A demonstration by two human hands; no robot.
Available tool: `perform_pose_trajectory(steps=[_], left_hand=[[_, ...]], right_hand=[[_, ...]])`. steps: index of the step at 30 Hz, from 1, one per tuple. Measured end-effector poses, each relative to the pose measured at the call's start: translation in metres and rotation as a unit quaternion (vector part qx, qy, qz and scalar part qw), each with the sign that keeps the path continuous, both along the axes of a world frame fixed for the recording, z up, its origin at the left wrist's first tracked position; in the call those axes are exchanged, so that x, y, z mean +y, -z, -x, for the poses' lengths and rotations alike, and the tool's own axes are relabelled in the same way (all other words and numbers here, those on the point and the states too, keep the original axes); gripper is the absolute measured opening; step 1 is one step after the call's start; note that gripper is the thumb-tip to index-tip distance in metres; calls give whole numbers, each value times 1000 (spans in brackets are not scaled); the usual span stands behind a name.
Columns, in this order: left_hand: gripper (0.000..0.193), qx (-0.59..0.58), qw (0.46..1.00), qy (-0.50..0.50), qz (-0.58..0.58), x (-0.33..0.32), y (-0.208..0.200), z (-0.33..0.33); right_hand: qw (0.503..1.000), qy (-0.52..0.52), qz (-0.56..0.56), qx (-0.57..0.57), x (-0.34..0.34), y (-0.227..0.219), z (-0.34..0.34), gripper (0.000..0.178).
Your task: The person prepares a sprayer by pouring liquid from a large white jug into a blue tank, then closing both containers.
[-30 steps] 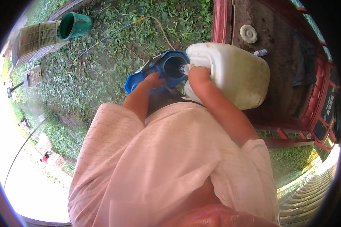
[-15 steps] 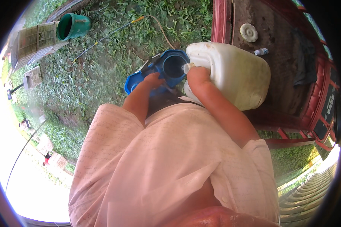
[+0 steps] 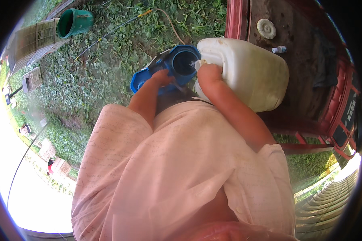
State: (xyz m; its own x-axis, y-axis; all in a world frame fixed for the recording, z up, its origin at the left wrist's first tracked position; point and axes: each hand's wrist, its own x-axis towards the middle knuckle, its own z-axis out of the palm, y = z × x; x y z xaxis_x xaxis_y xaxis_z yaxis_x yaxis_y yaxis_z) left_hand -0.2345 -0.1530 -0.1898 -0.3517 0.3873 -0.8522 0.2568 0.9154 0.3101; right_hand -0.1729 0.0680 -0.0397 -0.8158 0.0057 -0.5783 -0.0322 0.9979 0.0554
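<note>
My right hand is closed round the neck area of a large whitish plastic jerrycan. The jerrycan lies tipped over, its mouth pointing left, and clear liquid runs from it into the round opening of a blue backpack sprayer. On the left part of the sprayer's top, my left hand holds on with curled fingers, partly hidden from view. A thin hose leads up from behind the sprayer to a long spray wand lying on the plants.
A red-edged cart bed on the right carries a round whitish lid, a small white bottle and dark cloth. A green bucket lies tipped at the far left beside a crate. Leafy plants cover the ground.
The jerrycan has shifted slightly up in the picture, and the liquid at its mouth shows more plainly. Both hands keep their holds. The whole view has moved a little.
</note>
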Motion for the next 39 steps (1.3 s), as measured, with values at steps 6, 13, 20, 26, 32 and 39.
perform_pose_trajectory(steps=[6, 13, 20, 26, 32, 39], left_hand=[[56, -12, 1000, 19, 21, -1, 6, 0], [59, -18, 1000, 15, 20, -1, 1, -2], [61, -9, 1000, 12, 9, -3, 0, -5], [60, 0, 1000, 17, 12, -3, -2, -7], [60, 10, 1000, 21, 8, -5, 1, -9], [61, 5, 1000, 18, 1, -8, 5, -10]], right_hand=[[1000, -5, -3, 15, -7, 7, -5, 11], [999, -2, -14, 44, -13, 16, -12, 13], [999, -5, -45, 19, -16, 20, -14, 13], [999, -5, -15, 36, -15, 25, -18, 13], [999, -11, -24, 35, -16, 25, -18, 12], [999, -20, -30, 18, -16, 21, -17, 13]])
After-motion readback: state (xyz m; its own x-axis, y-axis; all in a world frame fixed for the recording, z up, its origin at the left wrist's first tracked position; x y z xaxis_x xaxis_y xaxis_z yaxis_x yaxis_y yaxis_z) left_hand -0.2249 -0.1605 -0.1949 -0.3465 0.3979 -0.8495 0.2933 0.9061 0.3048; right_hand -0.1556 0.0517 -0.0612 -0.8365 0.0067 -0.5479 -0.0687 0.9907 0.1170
